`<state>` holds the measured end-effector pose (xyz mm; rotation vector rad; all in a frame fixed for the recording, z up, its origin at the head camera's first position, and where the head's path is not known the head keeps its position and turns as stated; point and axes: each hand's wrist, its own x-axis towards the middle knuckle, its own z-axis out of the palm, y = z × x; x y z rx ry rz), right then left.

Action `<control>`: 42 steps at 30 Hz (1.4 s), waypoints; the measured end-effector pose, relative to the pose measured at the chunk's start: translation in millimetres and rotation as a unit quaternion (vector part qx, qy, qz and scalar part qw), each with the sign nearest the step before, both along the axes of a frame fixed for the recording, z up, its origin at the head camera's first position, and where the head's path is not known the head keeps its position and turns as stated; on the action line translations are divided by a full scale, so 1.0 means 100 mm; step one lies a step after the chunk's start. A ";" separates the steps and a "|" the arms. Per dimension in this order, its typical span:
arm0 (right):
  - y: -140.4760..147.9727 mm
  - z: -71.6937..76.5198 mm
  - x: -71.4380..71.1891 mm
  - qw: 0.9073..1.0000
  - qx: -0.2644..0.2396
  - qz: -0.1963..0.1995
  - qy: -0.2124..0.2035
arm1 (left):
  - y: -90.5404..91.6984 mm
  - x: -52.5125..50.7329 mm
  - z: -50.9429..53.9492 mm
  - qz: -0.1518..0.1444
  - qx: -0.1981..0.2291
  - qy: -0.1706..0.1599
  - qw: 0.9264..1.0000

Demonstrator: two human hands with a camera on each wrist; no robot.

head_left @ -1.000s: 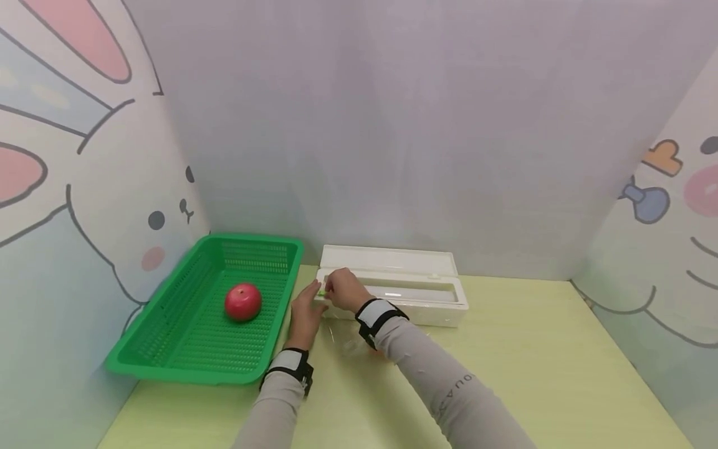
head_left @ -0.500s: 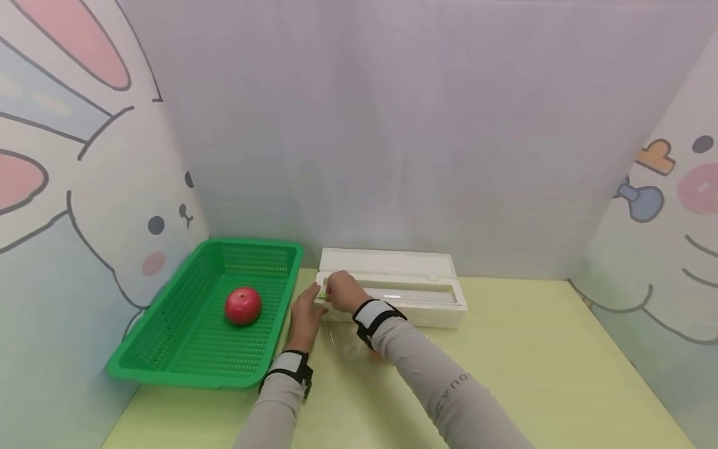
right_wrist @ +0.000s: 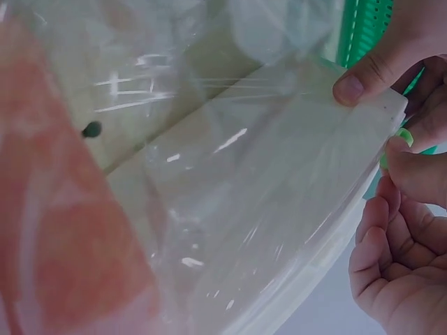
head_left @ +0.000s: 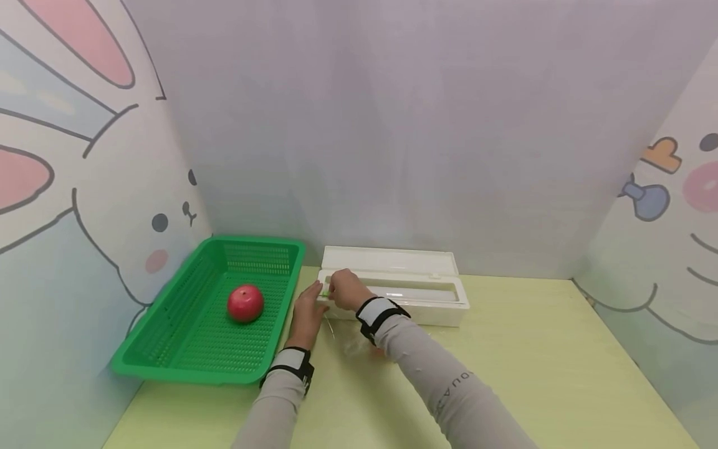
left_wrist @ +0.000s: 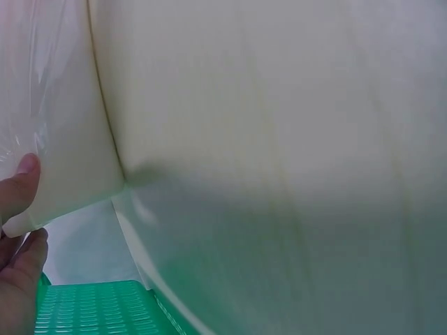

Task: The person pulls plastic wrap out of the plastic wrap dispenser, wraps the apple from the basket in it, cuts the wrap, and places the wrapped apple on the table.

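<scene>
My head camera looks forward and down, seeing the worktop point(head_left: 533, 368) to its back edge. The one on my left wrist point(head_left: 290, 360), close in, catches the white box point(left_wrist: 77, 167) at its left side. The one on my right wrist point(head_left: 379, 314) looks closely through clear film point(right_wrist: 199, 230). Both wrist views share my left thumb point(right_wrist: 367, 80) and the box; all three show the green basket point(head_left: 207, 349).

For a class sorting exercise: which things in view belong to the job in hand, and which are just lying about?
Apparently in use:
left hand
right hand
white box
clear film
green tab
perhaps the reddish thing near the film

Apparently lying about:
green basket
red fruit inside it
</scene>
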<state>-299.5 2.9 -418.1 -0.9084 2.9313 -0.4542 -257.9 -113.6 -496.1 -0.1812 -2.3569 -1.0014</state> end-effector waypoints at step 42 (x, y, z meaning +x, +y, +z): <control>0.16 0.02 0.02 1.000 0.011 -0.006 0.012 | -0.01 0.05 0.08 -0.017 -0.001 -0.033 0.999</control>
